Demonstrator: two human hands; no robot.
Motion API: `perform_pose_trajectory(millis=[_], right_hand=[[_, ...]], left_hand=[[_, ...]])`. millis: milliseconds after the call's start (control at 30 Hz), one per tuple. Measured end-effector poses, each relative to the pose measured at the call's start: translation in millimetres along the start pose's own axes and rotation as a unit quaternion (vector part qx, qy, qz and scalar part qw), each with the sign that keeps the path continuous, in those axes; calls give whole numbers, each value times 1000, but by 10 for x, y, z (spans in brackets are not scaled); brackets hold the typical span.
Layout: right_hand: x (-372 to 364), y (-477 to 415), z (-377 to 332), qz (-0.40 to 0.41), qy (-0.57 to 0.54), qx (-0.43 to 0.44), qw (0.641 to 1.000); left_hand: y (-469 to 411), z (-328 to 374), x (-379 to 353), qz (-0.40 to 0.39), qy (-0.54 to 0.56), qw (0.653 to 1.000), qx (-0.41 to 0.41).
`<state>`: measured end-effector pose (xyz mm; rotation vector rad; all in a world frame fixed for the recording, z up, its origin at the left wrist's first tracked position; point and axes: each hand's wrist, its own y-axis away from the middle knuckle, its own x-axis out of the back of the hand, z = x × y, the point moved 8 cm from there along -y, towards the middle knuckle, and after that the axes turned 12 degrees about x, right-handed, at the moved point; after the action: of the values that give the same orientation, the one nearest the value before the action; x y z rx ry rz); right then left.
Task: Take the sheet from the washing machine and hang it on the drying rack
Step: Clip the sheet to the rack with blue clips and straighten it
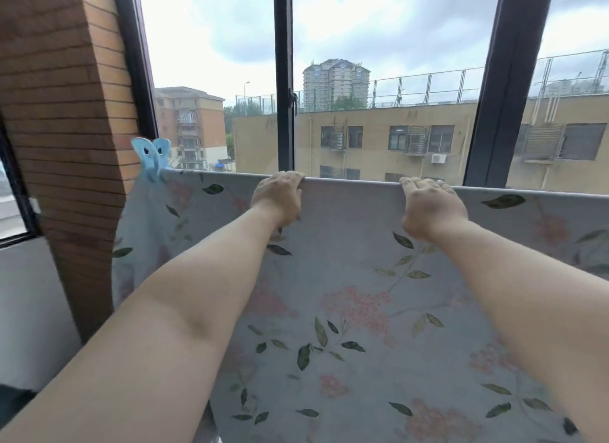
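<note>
Where the flowered sheet (346, 277) folds over a bar that the cloth hides, both hands curl their fingers over its top edge and grip it. The left hand (278, 197) and the right hand (431, 205) are well apart. The sheet hangs flat in front of the window (284, 80). A blue clip (153, 159) pinches its left end, beside a bamboo blind (66, 113).

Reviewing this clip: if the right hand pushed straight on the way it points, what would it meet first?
The right hand hooks its fingers over the top fold of the sheet. Past that it would probably meet the window pane, though the gap is hard to judge.
</note>
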<state>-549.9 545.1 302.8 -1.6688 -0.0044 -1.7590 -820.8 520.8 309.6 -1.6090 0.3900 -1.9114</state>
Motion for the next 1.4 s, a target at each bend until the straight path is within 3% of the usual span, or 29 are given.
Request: perform_pose_trajectory(millis=[200, 467, 567, 667, 767, 867, 1033, 1200, 1300, 1400], right_hand=[[28, 66, 46, 2, 55, -110, 992], [-17, -149, -513, -50, 54, -265, 961], [80, -500, -1004, -13, 25, -221, 975], [125, -945, -1773, 29, -32, -74, 996], [13, -1261, -2277, -1, -42, 24, 999], [-133, -1307, -2214, -33, -11, 23, 999], [-143, -1124, -1840, 25, 32, -24, 999], [-152, -1102, -1762, 17, 37, -67, 997], [-136, -1152, -1821, 21, 25, -106, 994], [-160, -1250, -2126, 71, 15, -72, 995]], left_hand=[[-295, -1227, 34, -8, -14, 1000, 15], [-679, -2702, 129, -43, -44, 994, 94], [-752, -2758, 135, -49, -59, 994, 81], [-756, -2582, 167, -27, -48, 997, 46], [-786, -2532, 207, -16, -42, 998, 32], [-804, -2706, 250, -18, -45, 997, 55], [-745, -3252, 249, -16, -45, 991, 127], [-706, -3275, 296, -6, -39, 993, 107], [-601, -3301, 363, 45, -23, 995, 86], [-407, -3615, 360, 99, 11, 989, 111]])
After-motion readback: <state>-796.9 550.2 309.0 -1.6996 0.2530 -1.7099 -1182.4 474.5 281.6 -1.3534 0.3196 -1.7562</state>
